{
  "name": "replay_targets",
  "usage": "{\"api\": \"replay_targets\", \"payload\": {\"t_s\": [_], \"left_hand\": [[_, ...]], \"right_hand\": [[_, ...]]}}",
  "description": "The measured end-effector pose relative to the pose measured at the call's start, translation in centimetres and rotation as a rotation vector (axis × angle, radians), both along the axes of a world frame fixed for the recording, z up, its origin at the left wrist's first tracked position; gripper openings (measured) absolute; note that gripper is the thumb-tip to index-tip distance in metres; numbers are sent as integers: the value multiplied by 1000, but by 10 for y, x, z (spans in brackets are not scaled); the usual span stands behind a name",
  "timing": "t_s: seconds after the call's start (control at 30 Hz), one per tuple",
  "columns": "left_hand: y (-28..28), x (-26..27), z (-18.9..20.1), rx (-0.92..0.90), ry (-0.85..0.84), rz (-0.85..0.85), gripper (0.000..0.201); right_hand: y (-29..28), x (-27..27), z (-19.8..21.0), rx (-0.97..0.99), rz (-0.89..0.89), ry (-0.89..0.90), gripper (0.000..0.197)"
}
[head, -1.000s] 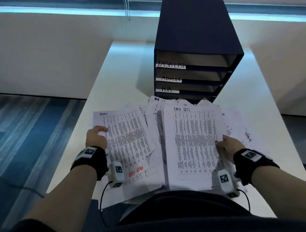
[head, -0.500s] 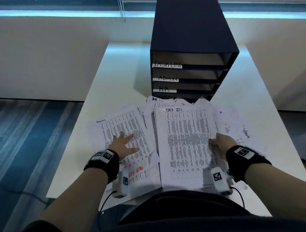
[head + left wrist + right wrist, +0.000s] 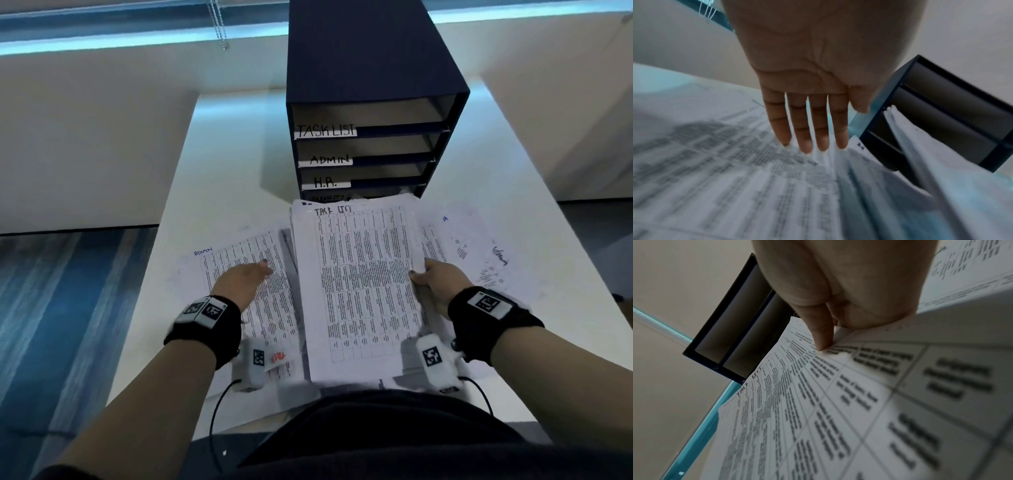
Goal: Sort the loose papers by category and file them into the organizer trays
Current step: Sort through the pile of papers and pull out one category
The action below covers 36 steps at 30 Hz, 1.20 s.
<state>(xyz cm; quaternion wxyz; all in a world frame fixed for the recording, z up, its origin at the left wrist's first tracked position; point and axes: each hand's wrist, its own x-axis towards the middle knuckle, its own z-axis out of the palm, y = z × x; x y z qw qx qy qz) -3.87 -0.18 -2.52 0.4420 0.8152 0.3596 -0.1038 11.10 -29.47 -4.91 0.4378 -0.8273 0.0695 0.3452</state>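
Observation:
A stack of printed sheets headed "TASK LIST" point(image 3: 359, 284) is lifted off the table, its far edge near the organizer. My right hand point(image 3: 433, 279) grips its right edge, thumb on top point(image 3: 823, 335). My left hand point(image 3: 245, 281) hovers flat with straight fingers point(image 3: 805, 129) over the sheet marked "ADMIN" point(image 3: 246, 294), holding nothing. The dark blue organizer point(image 3: 370, 102) stands at the back of the table, its trays labelled TASK LIST point(image 3: 325, 131), ADMIN point(image 3: 330, 159) and H.R. point(image 3: 325, 182); a lower label is partly hidden by the stack.
More loose sheets point(image 3: 479, 253) lie spread to the right of the stack. The white table point(image 3: 219, 178) has bare surface on either side of the organizer. White walls flank it, and blue carpet point(image 3: 68, 308) lies to the left.
The right hand has raised the TASK LIST stack and pushed it toward the organizer. The left hand slid from the ADMIN sheet's left edge onto its middle, fingers now straight.

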Motion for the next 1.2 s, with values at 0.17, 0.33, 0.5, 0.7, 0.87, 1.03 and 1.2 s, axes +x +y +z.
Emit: {"api": "replay_targets", "payload": {"t_s": [0.17, 0.33, 0.5, 0.7, 0.87, 1.03, 1.2], "left_hand": [[-31, 15, 2, -338, -90, 77, 33], [-28, 7, -19, -214, -64, 50, 42], [-17, -5, -33, 56, 32, 113, 45], [-5, -21, -48, 144, 117, 188, 43], [-9, -26, -56, 183, 156, 149, 45], [-13, -35, -66, 176, 146, 114, 41], [-12, -45, -75, 150, 124, 174, 36]], "right_hand": [[16, -9, 6, 88, 6, -33, 18], [10, -13, 12, 143, -83, 5, 13], [-33, 11, -3, -266, -214, -208, 33], [-54, 22, -11, -326, -195, -129, 53], [-54, 23, -22, -281, -124, -70, 48], [-49, 23, -17, -371, 120, -84, 22], [-47, 36, -14, -317, 24, -233, 9]]}}
